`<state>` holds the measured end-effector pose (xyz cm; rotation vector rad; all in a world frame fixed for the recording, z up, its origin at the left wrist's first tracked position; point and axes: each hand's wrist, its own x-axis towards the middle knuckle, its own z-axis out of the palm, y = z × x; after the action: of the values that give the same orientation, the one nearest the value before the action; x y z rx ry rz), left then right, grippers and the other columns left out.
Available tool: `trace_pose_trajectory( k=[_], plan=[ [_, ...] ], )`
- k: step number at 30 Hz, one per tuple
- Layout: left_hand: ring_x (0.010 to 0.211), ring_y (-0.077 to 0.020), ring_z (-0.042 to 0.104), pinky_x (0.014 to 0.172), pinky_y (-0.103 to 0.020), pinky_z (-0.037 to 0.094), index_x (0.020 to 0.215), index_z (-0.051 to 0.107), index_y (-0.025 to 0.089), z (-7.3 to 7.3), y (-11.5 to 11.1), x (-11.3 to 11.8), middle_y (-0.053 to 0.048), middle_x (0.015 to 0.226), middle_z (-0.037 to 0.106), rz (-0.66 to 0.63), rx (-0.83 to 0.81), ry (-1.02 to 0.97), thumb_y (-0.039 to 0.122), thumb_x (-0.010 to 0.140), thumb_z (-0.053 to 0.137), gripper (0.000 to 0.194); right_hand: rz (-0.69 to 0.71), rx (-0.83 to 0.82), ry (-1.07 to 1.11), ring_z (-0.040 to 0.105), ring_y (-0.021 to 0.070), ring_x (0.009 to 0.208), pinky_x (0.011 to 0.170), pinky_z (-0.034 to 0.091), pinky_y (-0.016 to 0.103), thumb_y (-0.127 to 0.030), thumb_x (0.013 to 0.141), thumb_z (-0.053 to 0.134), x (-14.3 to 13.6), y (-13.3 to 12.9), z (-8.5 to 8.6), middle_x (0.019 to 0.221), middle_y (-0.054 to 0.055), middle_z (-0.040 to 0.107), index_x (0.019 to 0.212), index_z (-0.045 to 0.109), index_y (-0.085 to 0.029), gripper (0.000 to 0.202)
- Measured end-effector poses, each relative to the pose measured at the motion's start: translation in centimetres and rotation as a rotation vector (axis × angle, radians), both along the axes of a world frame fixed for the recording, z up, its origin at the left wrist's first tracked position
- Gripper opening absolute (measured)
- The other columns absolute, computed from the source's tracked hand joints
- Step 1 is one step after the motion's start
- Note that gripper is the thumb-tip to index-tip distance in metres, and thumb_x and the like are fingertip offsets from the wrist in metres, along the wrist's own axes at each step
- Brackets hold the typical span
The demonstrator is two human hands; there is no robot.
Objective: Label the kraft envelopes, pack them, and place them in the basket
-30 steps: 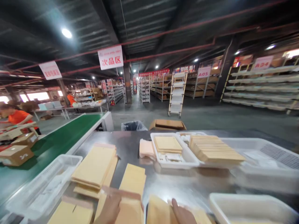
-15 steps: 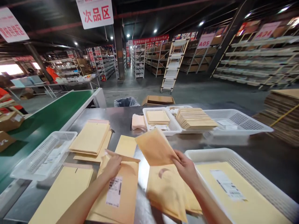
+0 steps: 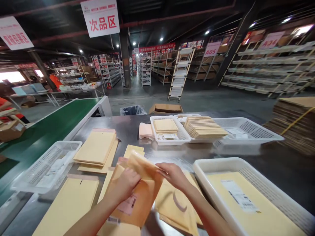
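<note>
- A large tan paper envelope (image 3: 150,196) with a printed label is raised at a slant above a dark metal table (image 3: 128,127), left of the large white perforated plastic basket (image 3: 214,160).
- The envelope's upper edge is gripped by the left hand (image 3: 128,182), its fingers curled down into a loose fist.
- A smaller tan paper envelope (image 3: 141,161), blurred, is pinched at one end between the thumb and bent fingers of the right hand (image 3: 172,175), nearer the basket; whether its other end is inside the large one cannot be told.
- A labelled pale-yellow flat envelope (image 3: 228,220) is held in the basket.
- Yellow padded envelopes (image 3: 168,205), crossed by a curled pale strip (image 3: 179,202), are laid just left of the basket, partly hidden by the right forearm.
- Well to the basket's left, a stack of pale-yellow flat envelopes (image 3: 95,147) is set out, with a long pale-yellow flat envelope (image 3: 65,208) placed nearer the camera.
- Beyond the basket, a slanting row of buff envelopes (image 3: 204,127) is propped in a white tray.
- Far left of the basket, the table is bordered by a green conveyor belt (image 3: 59,121).
</note>
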<state>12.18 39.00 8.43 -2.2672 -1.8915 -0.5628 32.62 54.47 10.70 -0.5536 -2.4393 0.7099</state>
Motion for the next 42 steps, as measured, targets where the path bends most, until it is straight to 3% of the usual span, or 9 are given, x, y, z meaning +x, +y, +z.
trace_pose_trajectory(
  k=[6, 11, 14, 17, 22, 27, 33, 39, 42],
  plan=[
    [0.061, -0.0159, 0.049, 0.059, -0.032, 0.028, 0.074, 0.059, 0.018, 2.6, -0.3, 1.0, -0.001, 0.061, 0.060, -0.089, 0.300, 0.026, 0.013, 0.090, 0.043, 0.024, -0.299, -0.147, 0.386, 0.069, 0.0225, 0.083, 0.068, 0.056, 0.031, -0.052, 0.084, 0.058, 2.4, -0.3, 1.5, 0.101, 0.009, 0.073, 0.105, 0.069, -0.023, 0.037],
    [0.063, -0.0155, 0.052, 0.063, -0.032, 0.034, 0.078, 0.060, 0.020, 5.6, -1.7, 1.7, 0.000, 0.065, 0.065, -0.032, 0.262, 0.011, 0.015, 0.091, 0.044, 0.021, -0.141, -0.470, 0.430, 0.068, 0.0234, 0.073, 0.056, 0.054, 0.029, -0.059, 0.068, 0.072, 1.9, -3.3, -0.7, 0.087, 0.009, 0.075, 0.096, 0.072, -0.021, 0.047],
    [0.089, -0.0214, 0.061, 0.085, -0.038, 0.042, 0.098, 0.062, 0.025, 5.9, -2.7, 1.3, -0.006, 0.092, 0.069, 0.137, 0.478, -0.015, 0.017, 0.086, 0.056, 0.016, -0.264, -0.518, 0.462, 0.066, 0.0213, 0.064, 0.057, 0.054, 0.030, -0.050, 0.073, 0.069, 1.2, -4.9, -0.5, 0.071, 0.005, 0.072, 0.074, 0.072, -0.021, 0.029],
    [0.127, -0.0309, 0.046, 0.104, -0.047, 0.038, 0.130, 0.045, 0.024, 6.1, -3.4, -0.6, -0.016, 0.136, 0.051, 0.439, 0.742, -0.444, 0.030, 0.076, 0.070, 0.059, -0.271, -0.582, 0.509, 0.065, 0.0222, 0.064, 0.056, 0.054, 0.031, -0.048, 0.070, 0.072, 1.7, -4.4, 0.8, 0.072, 0.006, 0.071, 0.071, 0.072, -0.019, 0.029],
    [0.108, -0.0300, 0.063, 0.098, -0.044, 0.049, 0.105, 0.069, 0.014, 8.3, -3.5, -2.5, -0.016, 0.114, 0.070, 0.266, 0.011, -1.230, 0.058, 0.086, 0.048, 0.052, -0.292, -0.614, 0.441, 0.060, 0.0198, 0.063, 0.055, 0.050, 0.029, -0.049, 0.068, 0.073, 1.4, -2.2, 1.7, 0.069, 0.004, 0.068, 0.076, 0.069, -0.017, 0.033],
    [0.110, -0.0284, 0.065, 0.098, -0.041, 0.051, 0.118, 0.066, 0.018, 7.7, -3.1, 0.4, -0.013, 0.117, 0.071, 0.268, 0.035, -1.329, 0.056, 0.082, 0.057, 0.053, -0.581, -0.518, 0.623, 0.053, 0.0157, 0.063, 0.057, 0.045, 0.026, -0.049, 0.070, 0.070, -1.2, -1.9, 0.1, 0.068, 0.000, 0.061, 0.078, 0.063, -0.018, 0.033],
    [0.116, -0.0306, 0.061, 0.103, -0.043, 0.048, 0.115, 0.070, 0.020, 6.6, -2.9, 1.0, -0.014, 0.123, 0.068, 0.106, -0.042, -1.349, 0.062, 0.078, 0.059, 0.057, -0.531, -0.659, 0.689, 0.058, 0.0183, 0.066, 0.060, 0.049, 0.029, -0.053, 0.069, 0.071, -1.2, -0.6, -1.1, 0.073, 0.002, 0.064, 0.083, 0.061, -0.018, 0.039],
    [0.094, -0.0275, 0.068, 0.087, -0.040, 0.055, 0.106, 0.072, 0.017, 7.9, -1.8, 3.5, -0.011, 0.100, 0.076, 0.278, 0.043, -1.432, 0.060, 0.083, 0.051, 0.053, -0.806, -0.041, 0.679, 0.061, 0.0240, 0.081, 0.063, 0.047, 0.032, -0.048, 0.077, 0.065, -1.3, -2.6, 0.6, 0.093, 0.010, 0.064, 0.094, 0.058, -0.021, 0.033],
    [0.092, -0.0269, 0.067, 0.087, -0.039, 0.054, 0.109, 0.070, 0.019, 7.5, -1.1, 5.9, -0.010, 0.100, 0.074, 0.238, 0.027, -1.397, 0.059, 0.084, 0.049, 0.052, -0.441, 0.102, 0.642, 0.052, 0.0157, 0.055, 0.050, 0.041, 0.027, -0.042, 0.086, 0.058, -2.3, -6.2, 2.4, 0.064, 0.000, 0.054, 0.078, 0.053, -0.024, 0.020]
  ],
)
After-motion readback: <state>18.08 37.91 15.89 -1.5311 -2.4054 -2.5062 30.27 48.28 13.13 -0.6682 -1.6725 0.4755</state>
